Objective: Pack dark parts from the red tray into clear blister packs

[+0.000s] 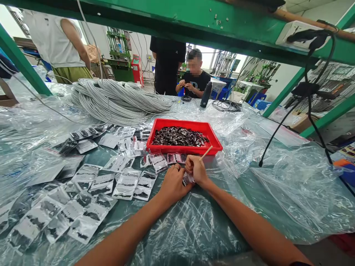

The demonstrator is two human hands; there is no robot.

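The shallow rectangular red plastic tray (183, 149) carries a heap of small glossy pieces (180, 136), black with silvery glints. Flat clear plastic packets (127, 184) show whitish-grey blocks and ragged black patches. The thin straight stick (206, 152) is pale tan, the bench (205, 225) green, the large coiled cable (116, 101) light grey, seemingly unpatterned.

Room R, obst.: bags (127, 184) L, red tray (172, 149) fwd

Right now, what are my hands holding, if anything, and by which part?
Your right hand holds a thin stick below its upper end. Your left hand is at a small packet; hold unclear.
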